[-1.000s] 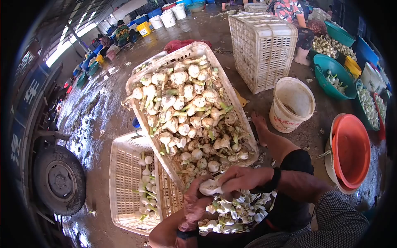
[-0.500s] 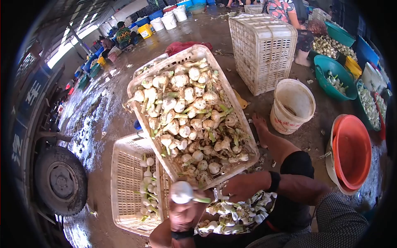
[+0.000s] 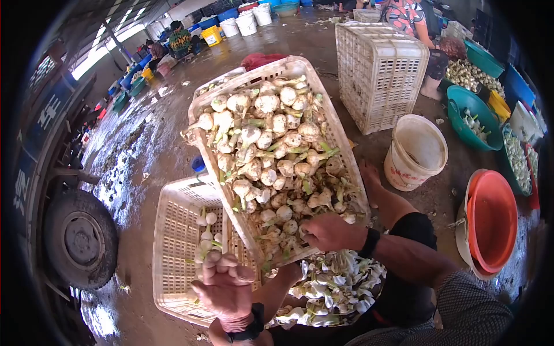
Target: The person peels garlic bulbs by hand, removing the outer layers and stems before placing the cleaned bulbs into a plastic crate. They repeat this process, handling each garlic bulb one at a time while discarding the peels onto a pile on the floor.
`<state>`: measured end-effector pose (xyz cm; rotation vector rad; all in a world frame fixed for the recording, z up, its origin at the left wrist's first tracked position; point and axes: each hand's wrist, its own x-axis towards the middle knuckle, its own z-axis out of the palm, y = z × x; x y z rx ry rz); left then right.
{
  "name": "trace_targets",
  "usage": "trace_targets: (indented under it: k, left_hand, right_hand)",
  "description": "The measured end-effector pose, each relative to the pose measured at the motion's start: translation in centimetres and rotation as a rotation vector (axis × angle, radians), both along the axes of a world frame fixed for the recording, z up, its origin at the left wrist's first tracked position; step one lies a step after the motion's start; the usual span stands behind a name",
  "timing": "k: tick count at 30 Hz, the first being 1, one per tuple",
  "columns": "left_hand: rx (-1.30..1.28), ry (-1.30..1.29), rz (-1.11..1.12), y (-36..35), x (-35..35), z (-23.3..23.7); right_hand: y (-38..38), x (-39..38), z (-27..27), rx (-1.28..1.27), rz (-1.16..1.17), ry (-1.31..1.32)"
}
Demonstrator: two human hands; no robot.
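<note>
My left hand [image 3: 224,288] is palm up with its fingers loosely curled and apart, over the lower crate [image 3: 173,242] of cleaned garlic bulbs [image 3: 206,219]; nothing shows in it. My right hand [image 3: 332,232] is closed at the lower right part of the tilted upper crate [image 3: 353,173]; its fingertips touch the garlic there, and what they hold is hidden. Muddy, untrimmed garlic bulbs [image 3: 266,138] fill that upper crate. Peeled garlic skins [image 3: 334,282] are heaped below my right hand.
An upright white crate [image 3: 381,75] and a white bucket [image 3: 415,153] stand ahead right. Further right are a red basin [image 3: 491,222] and a green basin [image 3: 473,118]. A wheel [image 3: 81,239] is at left. Other people [image 3: 407,17] sit farther back.
The white bulb has left my left hand, which has moved left over the lower crate and opened. My right hand has moved up from the skins to the garlic in the upper crate.
</note>
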<state>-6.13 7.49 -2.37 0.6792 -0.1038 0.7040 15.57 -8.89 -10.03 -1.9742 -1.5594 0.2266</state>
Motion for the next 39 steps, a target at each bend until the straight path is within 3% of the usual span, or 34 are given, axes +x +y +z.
trace_targets:
  k: [2,5,11,13,15,17,18,19,21,22,23,25,27,29,30,33,34,35,37,39]
  left_hand:
    - [-0.102,0.138,0.078,-0.3,0.0,-0.5]
    - [-0.042,0.226,0.079,-1.6,0.8,0.3]
    - [0.046,0.361,-0.014,-1.9,1.2,-0.1]
    - [0.039,0.399,-0.025,-1.9,1.2,-0.2]
    - [0.072,0.551,0.035,-2.2,1.4,0.3]
    - [0.067,0.617,0.079,-2.7,1.5,0.4]
    - [0.243,0.689,0.156,-2.9,1.7,0.5]
    - [0.42,0.757,0.235,-3.1,1.9,0.6]
    - [0.347,0.72,0.14,-3.9,2.3,1.0]
    - [0.271,0.69,0.041,-4.3,2.4,1.2]
    - [0.193,0.661,-0.06,-4.7,2.4,1.2]
    - [0.217,0.672,-0.12,-5.0,2.4,0.6]
    - [0.261,0.549,-0.108,-5.3,2.6,-0.5]
    - [0.252,0.49,-0.078,-5.4,3.0,-1.0]
    - [0.238,0.433,-0.045,-5.4,3.2,-1.1]
    - [0.154,0.512,-0.11,-5.7,3.2,0.3]
    - [0.154,0.514,-0.111,-5.6,3.2,0.4]
    - [0.132,0.556,-0.114,-5.4,3.2,0.4]
    - [0.107,0.599,-0.117,-5.4,3.2,0.5]
    - [0.097,0.632,-0.073,-5.5,3.4,1.0]
  right_hand:
    - [2.1,-0.2,-0.4,0.033,-0.04,0.004]
    - [5.3,-0.9,-0.4,0.182,-0.109,0.006]
    - [8.0,-1.8,-1.2,-0.117,-0.001,-0.153]
    - [7.3,-1.6,-1.4,0.12,-0.058,-0.131]
    - [6.8,-0.6,0.5,0.159,-0.071,-0.141]
    - [5.4,-0.7,4.3,0.258,-0.203,1.116]
    - [4.8,0.1,3.3,0.336,-0.221,1.309]
    - [4.2,0.1,3.2,0.339,-0.216,1.303]
    - [3.2,-0.5,3.3,0.474,0.039,1.766]
    - [2.7,-1.1,3.2,0.473,0.083,1.837]
    - [2.7,-1.8,2.9,0.48,0.08,1.84]
    - [3.0,-2.8,2.4,0.461,-0.155,1.972]
    - [2.2,-3.0,2.8,0.451,-0.151,1.954]
    - [1.2,-2.5,3.0,0.183,-0.137,1.658]
    - [1.0,-2.5,3.1,0.188,-0.138,1.66]
    - [0.4,-2.8,3.2,0.239,-0.181,0.831]
    - [0.3,-2.7,3.1,0.301,-0.175,0.732]
    - [0.0,-2.6,3.6,0.301,-0.176,0.733]
    - [-0.9,-2.2,4.9,0.07,-0.041,1.06]
    - [-1.3,-1.6,4.9,0.076,0.063,0.925]
